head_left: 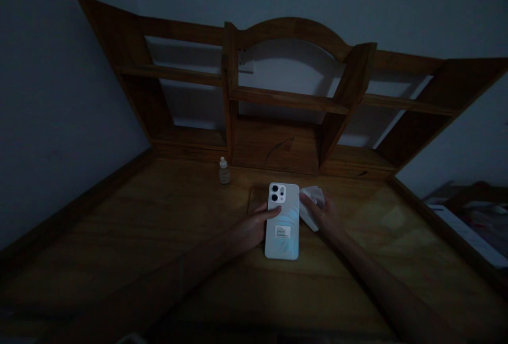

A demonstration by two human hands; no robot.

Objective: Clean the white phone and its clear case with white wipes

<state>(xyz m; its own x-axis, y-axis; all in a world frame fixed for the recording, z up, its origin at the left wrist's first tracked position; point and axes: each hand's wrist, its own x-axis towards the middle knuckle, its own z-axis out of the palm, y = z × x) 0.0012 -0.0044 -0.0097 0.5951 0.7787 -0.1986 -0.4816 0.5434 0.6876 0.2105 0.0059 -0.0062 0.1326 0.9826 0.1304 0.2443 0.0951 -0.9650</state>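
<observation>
A pale smartphone (291,211) is held upright above the desk, its back with the camera block and a small printed label facing me. My left hand (254,230) grips it from the left side, thumb lying across the back and the other fingers hidden behind. On the phone's right, my right hand (323,214) is closed on a white tissue or cloth (312,222), near the phone's upper right edge. Whether the cloth touches that edge I cannot tell. Partly hidden behind the phone, a flat brownish item (257,198) lies on the desk.
A small dropper bottle (224,173) with a white cap stands on the wooden desk (159,217), left of the phone. Along the back rises a wooden shelf unit (278,98). Behind it is a wall socket (246,63). Dim clutter (476,222) lies beyond the desk's right edge.
</observation>
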